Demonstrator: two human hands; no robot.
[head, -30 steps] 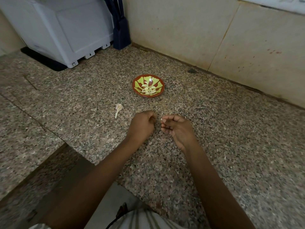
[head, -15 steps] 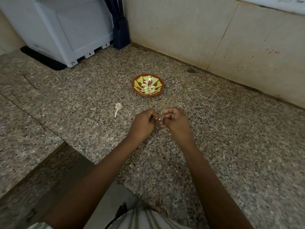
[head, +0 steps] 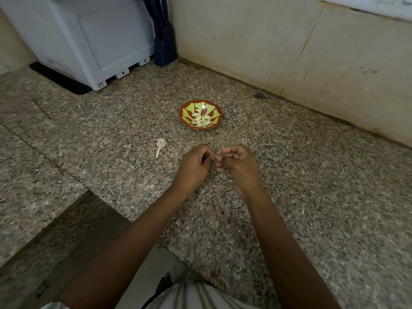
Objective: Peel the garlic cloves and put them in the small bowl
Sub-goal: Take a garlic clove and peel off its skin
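Note:
A small red and green bowl (head: 186, 121) stands on the granite counter and holds several peeled garlic cloves (head: 201, 120). In front of it my left hand (head: 193, 165) and my right hand (head: 238, 166) meet fingertip to fingertip, both curled. Between them they pinch a small pale garlic clove (head: 215, 156), mostly hidden by the fingers. A pale garlic stem with skin (head: 161, 146) lies on the counter to the left of my hands.
A white appliance (head: 89, 43) on a black mat fills the back left. A dark blue holder (head: 163, 47) stands in the corner by the tiled wall (head: 267, 41). The counter steps down at the near left edge (head: 66, 210).
My hands came together from slightly apart; the right hand's fingers curled in and now pinch the clove with the left hand. Bowl and stem have not moved.

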